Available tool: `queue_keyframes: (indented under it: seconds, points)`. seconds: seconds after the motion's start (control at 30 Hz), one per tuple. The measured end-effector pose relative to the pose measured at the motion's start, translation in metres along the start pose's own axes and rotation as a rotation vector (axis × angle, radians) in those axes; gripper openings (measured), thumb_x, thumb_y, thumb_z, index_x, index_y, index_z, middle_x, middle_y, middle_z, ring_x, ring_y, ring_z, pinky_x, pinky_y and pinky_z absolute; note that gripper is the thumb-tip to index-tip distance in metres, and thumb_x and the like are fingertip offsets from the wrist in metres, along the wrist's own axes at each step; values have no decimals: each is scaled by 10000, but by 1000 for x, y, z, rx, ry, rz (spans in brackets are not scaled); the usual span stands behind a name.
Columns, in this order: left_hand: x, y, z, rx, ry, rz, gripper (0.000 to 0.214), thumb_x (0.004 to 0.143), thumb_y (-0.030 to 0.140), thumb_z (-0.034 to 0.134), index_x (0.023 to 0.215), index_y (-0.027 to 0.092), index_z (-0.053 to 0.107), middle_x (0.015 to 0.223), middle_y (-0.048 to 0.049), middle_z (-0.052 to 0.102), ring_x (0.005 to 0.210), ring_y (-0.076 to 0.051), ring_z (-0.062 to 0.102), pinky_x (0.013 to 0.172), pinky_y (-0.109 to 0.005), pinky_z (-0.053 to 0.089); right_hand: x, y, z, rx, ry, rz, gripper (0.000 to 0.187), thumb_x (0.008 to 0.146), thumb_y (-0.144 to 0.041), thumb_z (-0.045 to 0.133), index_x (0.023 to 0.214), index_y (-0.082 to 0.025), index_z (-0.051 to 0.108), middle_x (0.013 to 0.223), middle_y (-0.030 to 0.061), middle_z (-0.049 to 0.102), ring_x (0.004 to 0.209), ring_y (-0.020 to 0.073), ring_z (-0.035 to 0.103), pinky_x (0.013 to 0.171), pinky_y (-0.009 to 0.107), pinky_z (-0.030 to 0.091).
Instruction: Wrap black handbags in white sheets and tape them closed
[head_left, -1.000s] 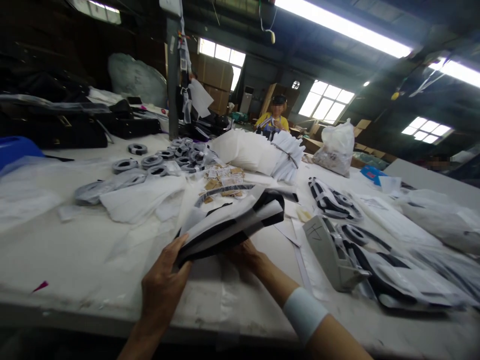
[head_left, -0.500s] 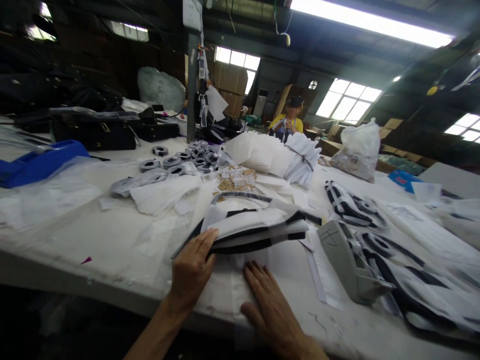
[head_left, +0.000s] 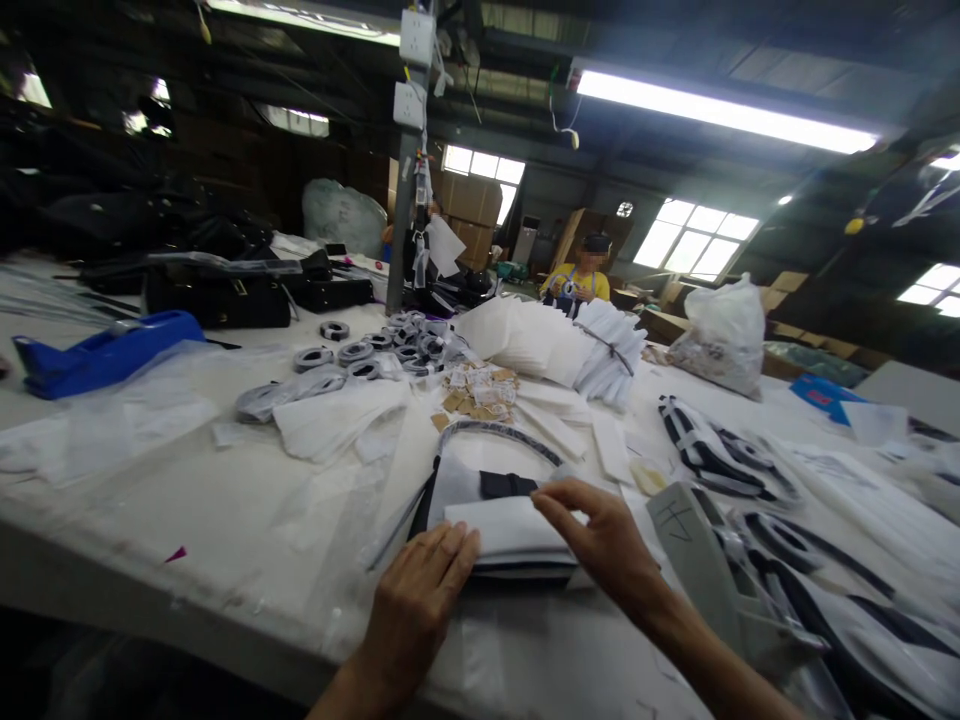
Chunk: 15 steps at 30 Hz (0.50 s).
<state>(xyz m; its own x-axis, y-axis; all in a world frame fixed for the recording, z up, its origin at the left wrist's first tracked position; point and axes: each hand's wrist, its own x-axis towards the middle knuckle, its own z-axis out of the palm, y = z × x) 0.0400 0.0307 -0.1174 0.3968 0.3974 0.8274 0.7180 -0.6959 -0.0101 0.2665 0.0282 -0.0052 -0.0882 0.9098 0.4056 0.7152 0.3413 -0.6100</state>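
Note:
A handbag (head_left: 457, 480) with a dark strap handle (head_left: 495, 428) lies on the table in front of me, partly covered in white wrapping. Across its front is a folded white sheet (head_left: 502, 525), with a dark flap showing above. My left hand (head_left: 427, 590) rests on the sheet's left end, fingers stretched out and thumb hidden. Over the sheet's right end, my right hand (head_left: 600, 530) is closed in a pinch, thumb and forefinger together. What sits between those fingertips is too small to make out. A grey tape dispenser (head_left: 701, 560) stands just right of my right forearm.
Wrapped bags (head_left: 720, 450) lie on the right. Beyond the handbag are small tags (head_left: 476, 390), rolled straps (head_left: 405, 340) and white sheets (head_left: 525, 340). A blue tape dispenser (head_left: 112, 350) is on the left. A person in yellow (head_left: 577, 280) is across the table.
The handbag has turned and been laid flatter, closer to me. My right hand has risen from the table to the sheet and pinched. My left hand has shifted onto the sheet.

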Motion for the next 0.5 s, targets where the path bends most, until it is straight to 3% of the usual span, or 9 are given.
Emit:
queue_keyframes:
  seconds: [0.1, 0.2, 0.27, 0.4, 0.5]
  points:
    - [-4, 0, 6, 10, 15, 5, 393, 989, 101, 344, 1230, 199, 638, 1167, -35, 705, 1097, -192, 635, 935, -307, 488, 59, 22, 20, -10, -162, 256, 147, 823, -311, 636, 753, -212, 720, 721, 11, 715, 689, 179, 657, 637, 258, 501]
    - [-14, 2, 12, 24, -15, -24, 405, 999, 127, 327, 1259, 211, 625, 1215, -25, 685, 1130, -195, 618, 963, -303, 471, 109, 48, 56, -53, -325, 467, 80, 737, -255, 711, 706, -185, 686, 621, 3, 673, 581, 151, 628, 554, 239, 493]
    - [-20, 2, 14, 38, -30, -28, 420, 997, 123, 314, 1270, 215, 620, 1237, -18, 674, 1145, -196, 609, 976, -301, 464, 133, 62, 81, -87, -376, 560, 155, 668, -264, 779, 686, -181, 650, 537, -11, 620, 498, 152, 603, 486, 252, 495]
    - [-24, -1, 17, 56, -29, -1, 401, 990, 131, 340, 1244, 220, 638, 1222, -11, 683, 1137, -197, 616, 971, -295, 465, 162, 82, 119, -172, -413, 665, 354, 481, -260, 890, 680, -188, 607, 506, -19, 590, 481, 194, 614, 450, 303, 518]
    - [-24, -1, 21, 68, -10, 5, 363, 983, 155, 388, 1220, 227, 653, 1197, -7, 694, 1109, -193, 632, 965, -285, 469, 168, 89, 136, -207, -390, 667, 386, 400, -161, 890, 634, -194, 584, 459, -20, 569, 518, 217, 632, 452, 282, 509]
